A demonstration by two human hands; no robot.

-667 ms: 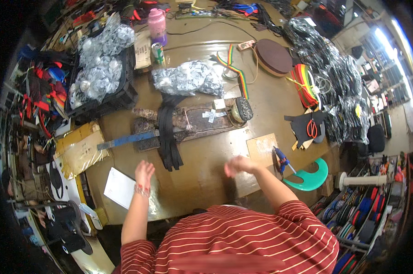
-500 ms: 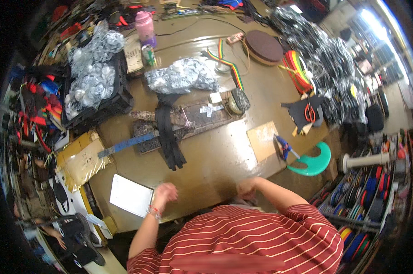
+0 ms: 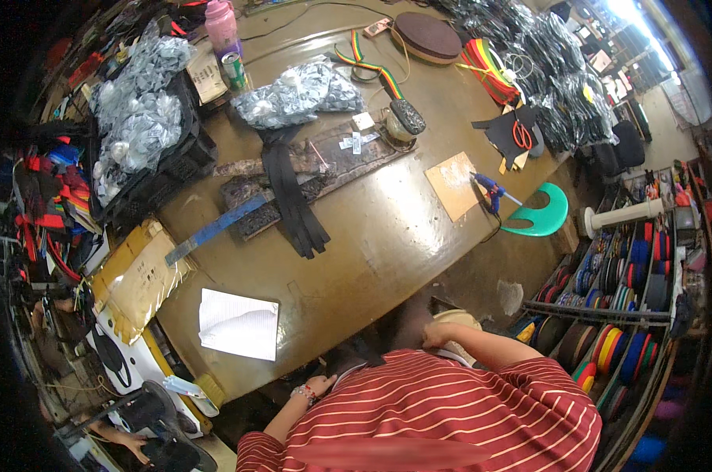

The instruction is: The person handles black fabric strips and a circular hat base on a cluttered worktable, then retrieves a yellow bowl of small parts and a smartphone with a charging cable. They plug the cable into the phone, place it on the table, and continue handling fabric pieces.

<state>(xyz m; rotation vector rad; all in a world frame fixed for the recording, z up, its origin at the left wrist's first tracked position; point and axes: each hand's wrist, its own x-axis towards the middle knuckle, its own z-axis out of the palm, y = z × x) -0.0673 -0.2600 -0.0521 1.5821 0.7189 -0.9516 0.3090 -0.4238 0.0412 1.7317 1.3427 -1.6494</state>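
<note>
Close to my body, below the table's front edge, my left hand [image 3: 322, 385] is lowered with its fingers bent by a pale curved edge. My right hand [image 3: 434, 335] is closed like a fist at my other side, next to a cream rounded object [image 3: 458, 318]. What either hand holds, if anything, is hidden. On the near left of the table [image 3: 332, 283] lies a white sheet of paper [image 3: 238, 324]. Black straps [image 3: 289, 189] hang across a dark worn board [image 3: 356, 161], with a blue ruler-like strip [image 3: 214, 230] at its left end.
At the far left stands a black crate [image 3: 155, 165] of silvery plastic bundles. A blue glue gun [image 3: 490, 187] sits between a tan board [image 3: 453, 187] and a green curved plate [image 3: 546, 211]. Orange-handled scissors [image 3: 521, 134] lie farther back. Ribbon rolls [image 3: 608, 346] fill shelves at right.
My left hand has dropped from above the table to beside my body. My right hand stays closed and low. The view has shifted, showing more floor at right, and the paper looks turned.
</note>
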